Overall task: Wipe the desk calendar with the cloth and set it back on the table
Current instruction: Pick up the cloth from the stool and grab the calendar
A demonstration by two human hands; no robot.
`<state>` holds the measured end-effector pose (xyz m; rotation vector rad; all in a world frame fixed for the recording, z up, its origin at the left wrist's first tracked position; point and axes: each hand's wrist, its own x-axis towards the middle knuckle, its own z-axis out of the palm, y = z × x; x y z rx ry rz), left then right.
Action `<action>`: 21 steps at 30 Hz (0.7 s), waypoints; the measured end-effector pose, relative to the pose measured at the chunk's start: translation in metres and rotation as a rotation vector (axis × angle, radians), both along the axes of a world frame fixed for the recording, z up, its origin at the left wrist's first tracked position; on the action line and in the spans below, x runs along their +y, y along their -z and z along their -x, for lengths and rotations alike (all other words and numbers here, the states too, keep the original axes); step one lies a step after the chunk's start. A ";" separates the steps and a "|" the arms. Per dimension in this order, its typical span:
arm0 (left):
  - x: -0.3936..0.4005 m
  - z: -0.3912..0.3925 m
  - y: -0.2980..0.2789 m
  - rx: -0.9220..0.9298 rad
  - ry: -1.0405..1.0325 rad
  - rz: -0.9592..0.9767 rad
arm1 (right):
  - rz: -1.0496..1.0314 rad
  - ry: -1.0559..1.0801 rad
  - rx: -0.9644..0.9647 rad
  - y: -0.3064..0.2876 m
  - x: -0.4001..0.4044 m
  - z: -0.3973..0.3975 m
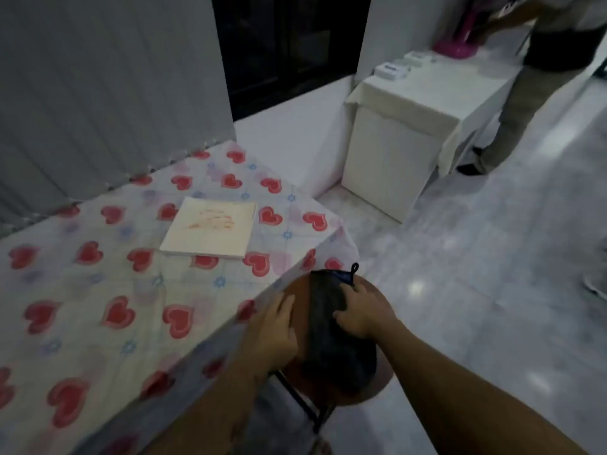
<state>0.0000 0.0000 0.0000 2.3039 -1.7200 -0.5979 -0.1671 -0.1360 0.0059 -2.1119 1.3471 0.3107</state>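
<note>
dark cloth (331, 326) draped over round brown stool (377, 385), near right of table (98, 290). right hand (363, 311) flat on cloth, fingers spread. left hand (274, 330) beside it, fingers together. desk calendar (210, 229) lies flat, far on table.

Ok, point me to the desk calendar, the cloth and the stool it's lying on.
desk calendar (210, 228): head view, middle of its pale top face, flat on the tablecloth.
cloth (331, 339): head view, dark fabric between the two hands.
stool (368, 293): head view, bare brown seat rim right of the cloth.
</note>
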 end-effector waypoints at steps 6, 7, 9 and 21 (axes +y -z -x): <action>-0.017 -0.004 0.036 -0.096 0.127 -0.163 | -0.045 -0.022 0.058 0.047 0.013 -0.007; -0.020 -0.006 0.042 -0.107 0.153 -0.180 | -0.039 -0.023 0.061 0.053 0.015 -0.008; -0.025 -0.009 0.054 -0.094 0.191 -0.214 | -0.015 -0.024 0.063 0.063 0.019 -0.011; -0.018 -0.036 0.080 0.050 0.205 -0.046 | 0.148 0.032 0.100 0.093 0.028 -0.029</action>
